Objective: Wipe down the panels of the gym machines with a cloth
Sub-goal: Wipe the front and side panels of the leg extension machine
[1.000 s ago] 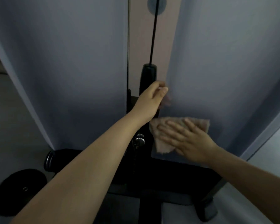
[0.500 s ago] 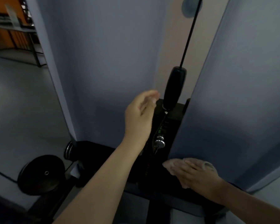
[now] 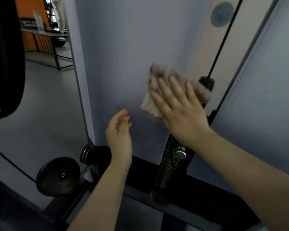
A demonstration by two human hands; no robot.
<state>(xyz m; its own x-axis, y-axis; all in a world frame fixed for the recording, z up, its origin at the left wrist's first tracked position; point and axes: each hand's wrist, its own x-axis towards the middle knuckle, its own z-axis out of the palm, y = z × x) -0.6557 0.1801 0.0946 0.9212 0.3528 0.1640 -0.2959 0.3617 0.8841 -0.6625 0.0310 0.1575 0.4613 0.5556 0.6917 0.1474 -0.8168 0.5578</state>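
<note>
Two hands are working: my right hand (image 3: 182, 114) is now pressing the crumpled beige cloth (image 3: 158, 87) flat-fingered against the pale grey left panel (image 3: 132, 47), having crossed over from the right one; my left hand (image 3: 119, 132) is hovering below it, relaxed, seemingly empty.

Pinkish-beige cloth (image 3: 154, 90), grey-blue panel (image 3: 123, 47), black weight plate (image 3: 58, 175), orange wall (image 3: 32, 12).
</note>
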